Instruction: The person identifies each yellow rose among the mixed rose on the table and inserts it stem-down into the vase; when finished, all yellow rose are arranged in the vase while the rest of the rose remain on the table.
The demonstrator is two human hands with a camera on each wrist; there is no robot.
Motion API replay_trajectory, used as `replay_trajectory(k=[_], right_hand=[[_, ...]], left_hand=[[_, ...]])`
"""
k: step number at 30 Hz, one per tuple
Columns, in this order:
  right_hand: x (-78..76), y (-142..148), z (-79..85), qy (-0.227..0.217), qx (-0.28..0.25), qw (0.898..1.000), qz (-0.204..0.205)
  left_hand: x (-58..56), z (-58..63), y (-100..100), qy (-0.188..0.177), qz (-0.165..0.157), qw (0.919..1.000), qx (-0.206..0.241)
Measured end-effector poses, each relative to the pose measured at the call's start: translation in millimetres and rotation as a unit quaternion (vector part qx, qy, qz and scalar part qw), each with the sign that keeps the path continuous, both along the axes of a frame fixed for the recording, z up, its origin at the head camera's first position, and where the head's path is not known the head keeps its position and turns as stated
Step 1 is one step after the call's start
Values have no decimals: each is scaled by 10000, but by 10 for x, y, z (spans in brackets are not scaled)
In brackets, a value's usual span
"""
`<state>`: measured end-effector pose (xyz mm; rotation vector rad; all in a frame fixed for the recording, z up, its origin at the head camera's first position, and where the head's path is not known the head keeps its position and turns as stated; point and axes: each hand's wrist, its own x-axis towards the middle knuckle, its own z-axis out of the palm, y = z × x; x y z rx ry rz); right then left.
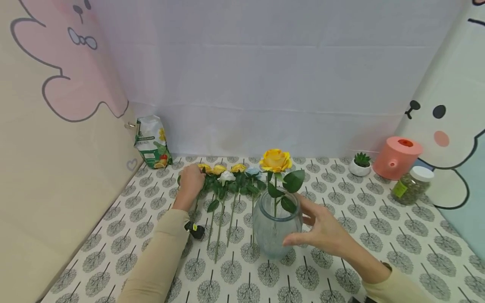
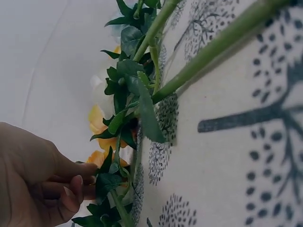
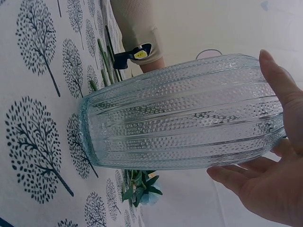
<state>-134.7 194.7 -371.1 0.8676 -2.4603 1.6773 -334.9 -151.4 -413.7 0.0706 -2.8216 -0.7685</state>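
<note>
A ribbed clear glass vase (image 1: 273,235) stands upright on the patterned cloth. One yellow rose (image 1: 275,160) rises out of its mouth, green leaves above the rim. My right hand (image 1: 325,229) holds the vase from the right, with thumb and fingers spread around its upper side; the right wrist view shows the textured glass (image 3: 184,116) between them. At the left end of a row of flowers, my left hand (image 1: 191,185) pinches a yellow rose (image 2: 96,158) just by its bloom, thumb and fingers meeting at the green leaves. The fingertips are partly hidden behind foliage.
Beside the left hand lie more yellow roses (image 1: 219,169), a white rose (image 1: 226,176) and a pale blue one (image 1: 252,171), stems toward me. A printed bag (image 1: 152,143) stands back left. At right are a small succulent (image 1: 361,162), a pink watering can (image 1: 395,159) and a lidded jar (image 1: 411,187).
</note>
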Motion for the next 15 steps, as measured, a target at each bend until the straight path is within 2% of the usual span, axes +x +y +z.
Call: replay_trajectory(k=[6, 15], right_hand=[[-2, 14, 7, 45, -69, 10000, 18], [-1, 15, -2, -20, -85, 9999, 51]], left_hand=[[-17, -20, 52, 327, -95, 9987, -374], [-73, -104, 69, 281, -23, 9993, -260]])
